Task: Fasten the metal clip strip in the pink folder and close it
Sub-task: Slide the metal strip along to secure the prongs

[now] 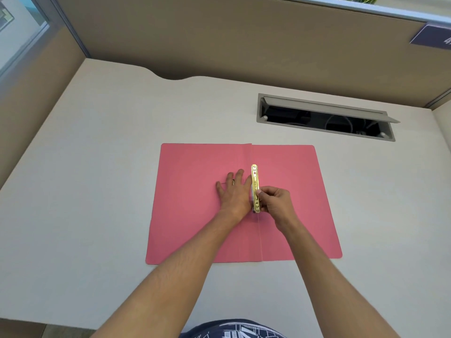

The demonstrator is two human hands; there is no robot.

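The pink folder [195,223] lies open and flat on the white desk. A gold metal clip strip [255,181] runs along its centre fold, just right of the crease. My left hand [233,191] rests flat on the left leaf with fingers spread, its thumb side against the strip. My right hand [274,200] pinches the strip's near half between thumb and fingers. The strip's lower end is partly hidden by both hands.
A grey cable hatch [324,117] stands open in the desk [97,191] at the back right. Tan partition walls [219,40] close the desk at the back and left. The desk's front edge runs close to my body.
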